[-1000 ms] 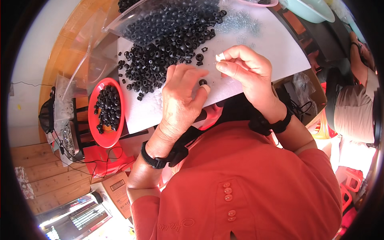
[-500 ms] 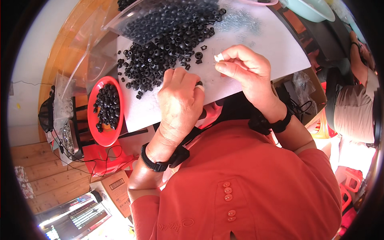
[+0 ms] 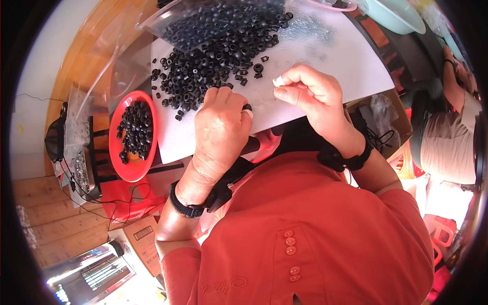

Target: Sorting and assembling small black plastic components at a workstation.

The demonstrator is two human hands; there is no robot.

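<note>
My left hand [image 3: 221, 122] is closed, knuckles up, over the near part of a white board [image 3: 305, 96]. A small black plastic part [image 3: 247, 107] shows between its thumb and fingers. To the right, my right hand [image 3: 316, 96] hovers above the board with thumb and forefinger brought close in a pinch. White tape wraps its forefinger tip; anything between the tips is too small to name. Beyond my hands lies a heap of small black plastic parts [image 3: 203, 66], with a few loose ones at its edge. Small shiny pin-like pieces [image 3: 310, 30] are scattered at the far right.
A clear plastic bin [image 3: 173, 18] leans over the heap. To the left, a red oval dish [image 3: 114, 137] holds more black parts. A pale green basin [image 3: 399, 15] stands far right, a cardboard box [image 3: 401, 112] beside the board. Another person's arm [image 3: 452, 76] shows at right.
My left hand has shifted slightly left and down, still with the black part. The right hand keeps its pinch almost in place. The whole view has tilted slightly.
</note>
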